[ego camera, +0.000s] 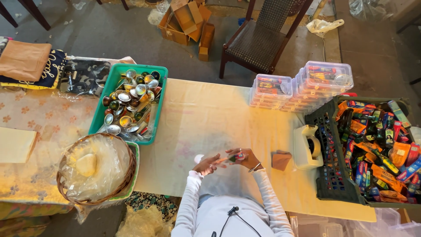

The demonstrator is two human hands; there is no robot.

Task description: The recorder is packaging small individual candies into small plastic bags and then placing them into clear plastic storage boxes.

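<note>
My left hand (206,165) and my right hand (245,158) meet over the near middle of a pale yellow tablecloth (206,114). Together they hold a small colourful packet (233,157), red and green, between the fingertips. A bangle sits on my right wrist. White sleeves cover both arms. What the packet contains is too small to tell.
A green tray (160,72) of small shiny round cups stands at the left. A wicker basket (127,175) lined with plastic sits near left. Clear lidded boxes (298,85) are stacked at the back right. A dark crate (326,175) holds colourful packets, beside a white tape dispenser (307,147) and a brown pad (280,160). A chair (263,39) stands behind.
</note>
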